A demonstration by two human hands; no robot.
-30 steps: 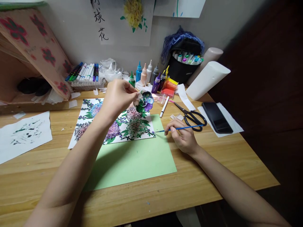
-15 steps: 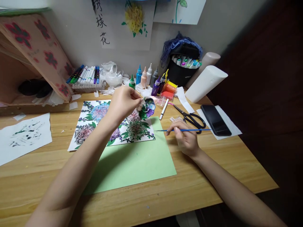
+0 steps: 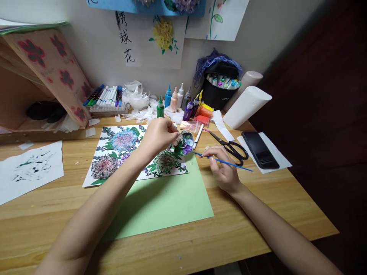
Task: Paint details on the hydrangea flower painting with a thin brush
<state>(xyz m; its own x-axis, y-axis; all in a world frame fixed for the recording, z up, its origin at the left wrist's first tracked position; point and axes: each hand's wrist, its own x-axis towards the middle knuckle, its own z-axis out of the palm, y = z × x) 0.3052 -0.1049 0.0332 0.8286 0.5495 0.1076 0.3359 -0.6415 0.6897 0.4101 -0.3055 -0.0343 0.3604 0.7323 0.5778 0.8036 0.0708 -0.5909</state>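
Note:
My left hand (image 3: 162,135) pinches the edge of a small paint-smeared palette (image 3: 186,143), tilted above the right part of the flower painting (image 3: 124,139). Purple, green, blue and white paint shows on it. My right hand (image 3: 223,168) is closed round a thin blue brush (image 3: 233,165), whose tip is at the palette's lower right edge. Whether the bristles touch the paint is too small to tell. Under the painting lies a light green sheet (image 3: 172,206). My left forearm hides part of the painting.
Behind my hands stand a green paint bottle (image 3: 160,108), other bottles and a black marker bag (image 3: 219,89). Black scissors (image 3: 233,149) and a phone (image 3: 260,150) lie to the right. A paint-marked paper (image 3: 34,166) is at the left.
The palette and my left hand have shifted slightly right and down in view. The brush has tilted, and its tip has come up to the palette. The camera view has tipped slightly upward.

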